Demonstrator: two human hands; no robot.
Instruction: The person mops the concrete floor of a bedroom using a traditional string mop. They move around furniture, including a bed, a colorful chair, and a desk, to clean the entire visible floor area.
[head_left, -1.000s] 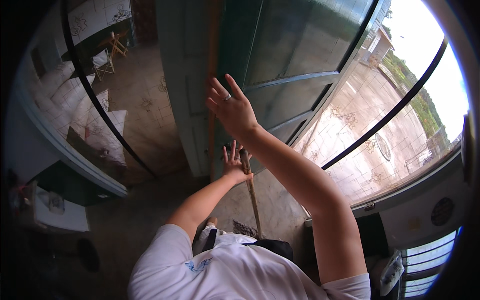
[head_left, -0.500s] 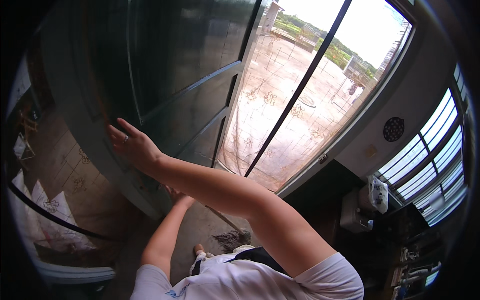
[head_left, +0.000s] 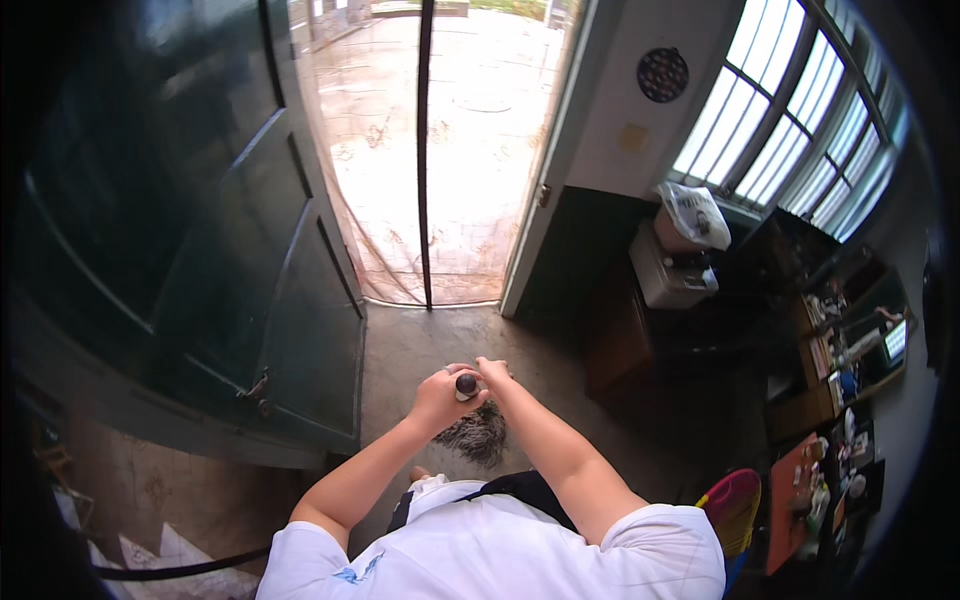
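A mop stands on the floor before me, its dark-capped handle (head_left: 466,384) pointing up toward me. The grey stringy mop head (head_left: 474,438) rests on the concrete near my feet. My left hand (head_left: 440,402) is closed around the handle just under the cap. Right beside it, my right hand (head_left: 492,371) is also closed at the handle, its fingers partly hidden. Both forearms reach in from the lower edge and meet in front of my white shirt (head_left: 490,550).
A dark green door (head_left: 200,230) stands swung inward on the left. Beyond the doorway hangs a sheer patterned curtain (head_left: 480,200) with a black centre strip. On the right are a brown cabinet (head_left: 620,340) bearing a pale box (head_left: 672,270), a barred window (head_left: 770,110) and a racket (head_left: 735,510).
My right hand has left the door's edge and come down to the mop handle beside my left hand. The mop now stands more upright, and my view has turned right.
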